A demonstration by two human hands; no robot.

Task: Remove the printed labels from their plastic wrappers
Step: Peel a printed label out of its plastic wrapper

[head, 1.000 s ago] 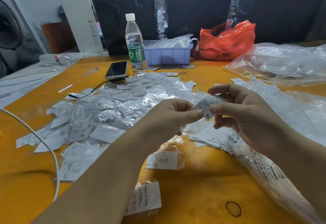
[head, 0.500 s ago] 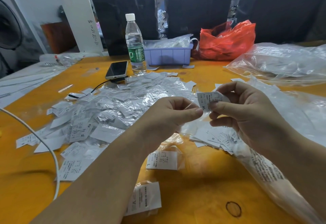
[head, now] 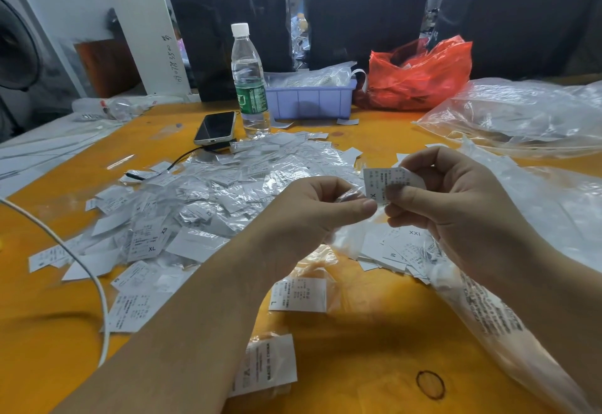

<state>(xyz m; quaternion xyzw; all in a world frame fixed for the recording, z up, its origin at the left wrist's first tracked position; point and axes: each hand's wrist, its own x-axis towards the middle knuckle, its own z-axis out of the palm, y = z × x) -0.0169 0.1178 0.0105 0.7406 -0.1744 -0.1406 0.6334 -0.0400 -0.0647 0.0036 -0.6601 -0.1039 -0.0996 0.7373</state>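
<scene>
While both hands hover above the orange table (head: 374, 342), the right hand (head: 456, 205) pinches a small printed label (head: 387, 182) between thumb and fingers, and the left hand (head: 309, 215) pinches the clear plastic wrapper (head: 350, 197) just beside it. The label looks nearly free of its sleeve. Both pieces seem feather-light; the paper probably bends and creases easily, and the film is likely thin, slippery and clingy. Gripping the label by its exposed edge and the wrapper by its open end should let them slide apart. A heap of labels and wrappers (head: 228, 192) lies behind the hands.
</scene>
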